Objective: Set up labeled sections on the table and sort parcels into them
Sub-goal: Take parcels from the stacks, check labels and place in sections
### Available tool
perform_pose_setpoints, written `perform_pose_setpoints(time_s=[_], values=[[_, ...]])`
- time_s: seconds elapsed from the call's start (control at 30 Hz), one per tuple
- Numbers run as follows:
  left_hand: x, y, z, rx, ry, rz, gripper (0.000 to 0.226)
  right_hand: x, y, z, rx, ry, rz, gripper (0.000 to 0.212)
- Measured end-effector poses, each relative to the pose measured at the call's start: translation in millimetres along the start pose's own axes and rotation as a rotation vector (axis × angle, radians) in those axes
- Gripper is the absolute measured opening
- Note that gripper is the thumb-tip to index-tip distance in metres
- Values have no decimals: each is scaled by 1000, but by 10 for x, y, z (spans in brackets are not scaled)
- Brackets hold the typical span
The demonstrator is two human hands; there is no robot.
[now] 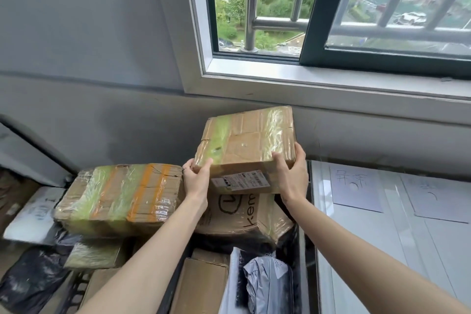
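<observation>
I hold a brown cardboard parcel (246,141) with clear and green tape, its white shipping label facing me. My left hand (197,177) grips its lower left corner and my right hand (293,173) grips its lower right corner. The parcel is raised above a pile of parcels, just over a printed carton (237,214). To the right lies the white table (356,250) with two handwritten paper labels: one (355,187) nearer the pile, another (434,199) further right.
A large taped box with orange stripes (119,194) lies left of my hands. Grey mailer bags (265,285), black bags (33,278) and more cartons fill the pile below. A window sill (331,84) and grey wall rise behind.
</observation>
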State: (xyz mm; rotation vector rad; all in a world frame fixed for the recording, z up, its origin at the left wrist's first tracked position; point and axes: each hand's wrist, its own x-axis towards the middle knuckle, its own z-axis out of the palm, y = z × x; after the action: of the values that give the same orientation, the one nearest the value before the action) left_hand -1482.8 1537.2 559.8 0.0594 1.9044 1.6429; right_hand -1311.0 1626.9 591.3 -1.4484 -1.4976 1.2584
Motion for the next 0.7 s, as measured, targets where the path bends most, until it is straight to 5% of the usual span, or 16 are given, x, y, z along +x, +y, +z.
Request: perform_pose_setpoints(time_s=[0.23, 0.43, 0.7], values=[[-516, 300, 35, -15, -44, 56, 59, -216, -208, -455, 98, 36, -23, 71], [-1116, 507, 240, -55, -75, 157, 24, -449, -380, -1089, 168, 99, -4, 79], [-2106, 747, 885, -64, -287, 260, 27, -710, -486, -2382, 265, 187, -18, 79]])
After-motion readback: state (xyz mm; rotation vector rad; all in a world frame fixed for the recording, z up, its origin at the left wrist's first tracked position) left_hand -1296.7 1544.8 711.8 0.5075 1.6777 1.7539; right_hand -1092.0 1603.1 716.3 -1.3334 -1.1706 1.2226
